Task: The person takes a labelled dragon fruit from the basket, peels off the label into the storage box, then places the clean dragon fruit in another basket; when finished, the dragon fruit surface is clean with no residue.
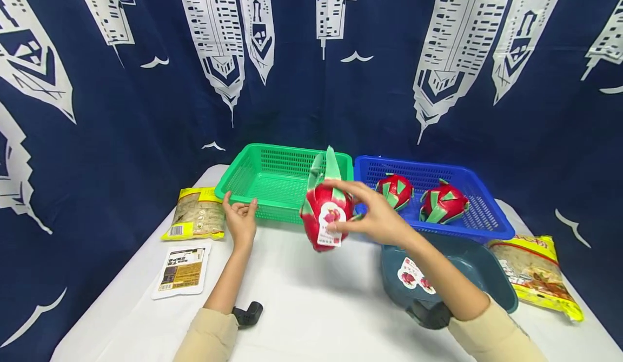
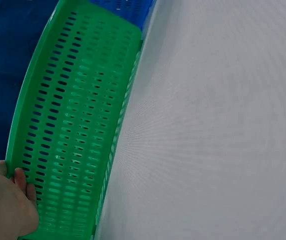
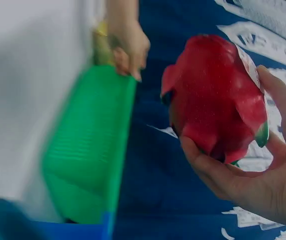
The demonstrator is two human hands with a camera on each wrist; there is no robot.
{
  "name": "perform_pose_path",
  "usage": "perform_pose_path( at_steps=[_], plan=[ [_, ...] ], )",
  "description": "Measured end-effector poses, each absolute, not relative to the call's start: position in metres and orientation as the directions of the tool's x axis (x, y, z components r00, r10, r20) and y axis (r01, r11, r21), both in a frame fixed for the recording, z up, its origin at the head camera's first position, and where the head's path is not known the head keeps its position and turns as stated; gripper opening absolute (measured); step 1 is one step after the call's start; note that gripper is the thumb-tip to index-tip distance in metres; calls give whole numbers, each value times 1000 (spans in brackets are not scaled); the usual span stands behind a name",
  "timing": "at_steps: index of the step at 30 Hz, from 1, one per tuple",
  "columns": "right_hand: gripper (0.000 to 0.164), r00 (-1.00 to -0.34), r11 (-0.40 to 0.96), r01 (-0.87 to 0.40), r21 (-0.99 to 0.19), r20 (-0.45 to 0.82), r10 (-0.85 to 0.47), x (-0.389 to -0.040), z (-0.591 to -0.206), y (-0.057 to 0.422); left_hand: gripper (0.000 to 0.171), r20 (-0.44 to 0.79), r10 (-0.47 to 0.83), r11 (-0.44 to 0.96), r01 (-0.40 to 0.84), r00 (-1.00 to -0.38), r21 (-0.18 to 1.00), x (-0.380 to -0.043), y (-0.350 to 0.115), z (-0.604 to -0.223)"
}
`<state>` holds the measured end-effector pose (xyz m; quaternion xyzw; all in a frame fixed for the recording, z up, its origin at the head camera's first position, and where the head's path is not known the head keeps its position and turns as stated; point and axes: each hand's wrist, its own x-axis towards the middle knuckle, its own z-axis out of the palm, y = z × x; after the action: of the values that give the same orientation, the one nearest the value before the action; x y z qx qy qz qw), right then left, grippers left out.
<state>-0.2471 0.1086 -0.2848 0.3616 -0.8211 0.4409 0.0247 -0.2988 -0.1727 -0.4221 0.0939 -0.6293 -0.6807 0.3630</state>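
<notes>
My right hand (image 1: 379, 218) grips a red dragon fruit (image 1: 313, 208) with green leaf tips and a white label, holding it up in front of the green basket (image 1: 277, 213). In the right wrist view the fingers and thumb spread around the dragon fruit (image 3: 213, 100). My left hand (image 1: 240, 224) pinches the near left rim of the green basket. The left wrist view shows its fingers at the rim of the perforated basket wall (image 2: 82, 120). Only the basket's floor shows inside, partly covered by the fruit.
A blue basket (image 1: 486, 210) at right bears two dragon fruits (image 1: 395, 190). Before it stands a dark teal bin (image 1: 479, 264) with fruit stickers. Yellow food bags lie at left (image 1: 197, 216) and right (image 1: 532, 272); a white flat pack (image 1: 182, 269) lies front left.
</notes>
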Motion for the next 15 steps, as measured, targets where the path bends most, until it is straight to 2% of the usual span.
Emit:
perform_pose_path(
  at_steps=[7, 15],
  plan=[
    [70, -723, 343, -515, -786, 183, -666, -203, -350, 124, 70, 321, -607, 40, 376, -727, 926, -289, -174, -413],
    [70, -724, 402, -442, -802, 54, -687, -204, -382, 124, 70, 326, -615, 70, 361, -718, 930, -296, -171, -421]
  ],
)
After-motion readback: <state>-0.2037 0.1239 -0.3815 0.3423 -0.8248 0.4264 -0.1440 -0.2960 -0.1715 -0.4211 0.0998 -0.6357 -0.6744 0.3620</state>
